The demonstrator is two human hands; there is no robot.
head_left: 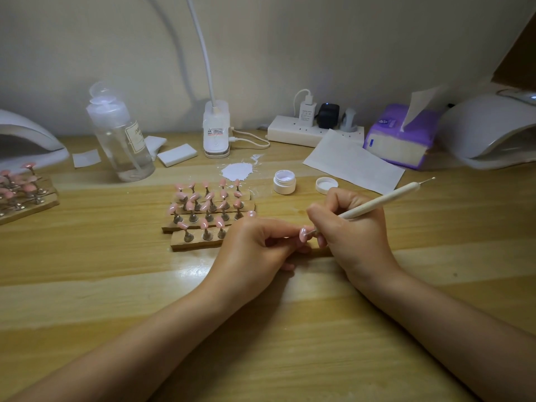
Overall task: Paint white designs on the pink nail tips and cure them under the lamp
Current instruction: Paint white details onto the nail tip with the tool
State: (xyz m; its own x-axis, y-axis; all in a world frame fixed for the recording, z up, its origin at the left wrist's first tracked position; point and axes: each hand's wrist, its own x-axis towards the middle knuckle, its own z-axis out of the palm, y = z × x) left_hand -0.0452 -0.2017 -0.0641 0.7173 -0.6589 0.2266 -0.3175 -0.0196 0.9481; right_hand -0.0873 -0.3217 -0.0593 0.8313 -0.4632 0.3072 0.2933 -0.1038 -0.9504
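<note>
Honestly, left hand (255, 245) pinching the nail tip (303, 234), right hand (345, 227) gripping the dotting pen (377, 202): any wobble smears the white design.

Hidden, cropped or too small to read

The left hand (255, 245) covers the held nail tip's (303, 234) stand; any white design on it is too small to tell. At nine o'clock, the left lamp (26, 140) is cropped.
</note>
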